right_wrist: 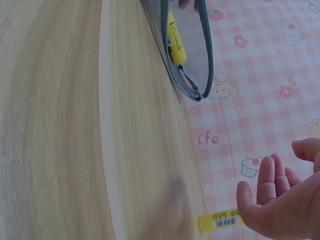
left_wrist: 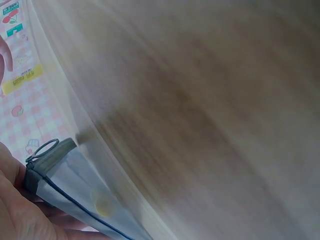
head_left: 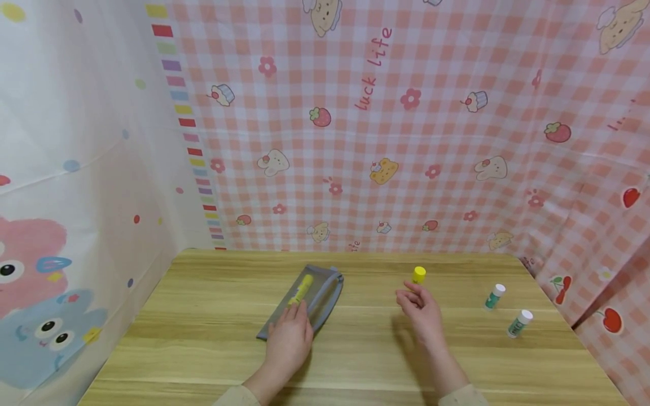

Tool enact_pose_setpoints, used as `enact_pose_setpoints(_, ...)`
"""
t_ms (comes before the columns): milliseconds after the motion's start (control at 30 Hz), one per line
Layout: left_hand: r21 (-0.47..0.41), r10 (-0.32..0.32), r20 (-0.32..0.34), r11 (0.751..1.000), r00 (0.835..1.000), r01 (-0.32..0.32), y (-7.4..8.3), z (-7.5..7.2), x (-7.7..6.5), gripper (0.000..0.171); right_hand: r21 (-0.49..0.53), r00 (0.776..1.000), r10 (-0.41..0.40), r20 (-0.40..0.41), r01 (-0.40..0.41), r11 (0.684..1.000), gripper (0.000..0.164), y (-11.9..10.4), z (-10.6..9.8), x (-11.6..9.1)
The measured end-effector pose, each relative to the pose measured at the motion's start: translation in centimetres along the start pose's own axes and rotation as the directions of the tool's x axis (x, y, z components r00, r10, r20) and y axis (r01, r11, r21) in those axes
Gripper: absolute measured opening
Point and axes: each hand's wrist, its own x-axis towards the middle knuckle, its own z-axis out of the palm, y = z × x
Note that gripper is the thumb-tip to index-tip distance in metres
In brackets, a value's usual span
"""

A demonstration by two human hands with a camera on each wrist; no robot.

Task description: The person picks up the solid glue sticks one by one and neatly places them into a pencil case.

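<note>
A grey mesh zip pouch (head_left: 325,296) lies on the table with its zipped side spread apart. My left hand (head_left: 290,338) holds the pouch at its near end, its fingers lying over the mesh; the thumb is hidden in the head view. Inside the pouch is a yellow glue stick (head_left: 303,286), partly covered by those fingers. To the right, my right hand (head_left: 422,313) hovers near a second yellow glue stick (head_left: 418,274), fingers loosely bent and holding nothing. The right wrist view shows the barcode on that upright yellow stick (right_wrist: 220,222) beside the fingers.
Two green-and-white glue sticks with white caps, one farther back (head_left: 495,297) and one nearer (head_left: 520,324), stand at the right of the wooden table (head_left: 152,361). A pink checked cloth (head_left: 355,141) hangs behind the table, and a white patterned cloth (head_left: 91,141) hangs at the left.
</note>
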Motion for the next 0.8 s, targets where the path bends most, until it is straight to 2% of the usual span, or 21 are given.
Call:
enact_pose_setpoints(300, 0.001, -0.001, -0.001, 1.000, 1.000, 0.001, 0.0, 0.1, 0.0, 0.038, 0.005, 0.994, -0.059, -0.093, 0.059, 0.998, 0.039, 0.2, -1.1, 0.4)
enact_pose_setpoints(600, 0.000, 0.003, -0.003, 1.000, 1.000, -0.003, -0.1, 0.1, 0.0, 0.038, -0.122, 0.988, -0.070, -0.137, 0.053, 0.991, 0.038, 0.1, -2.7, 1.2)
enact_pose_setpoints(800, -0.002, 0.002, -0.006, 1.000, 1.000, -0.002, -0.1, 0.2, 0.0, 0.038, -0.157, 0.981, -0.108, -0.161, 0.083, 0.984, 0.039, 0.2, -3.3, 1.8)
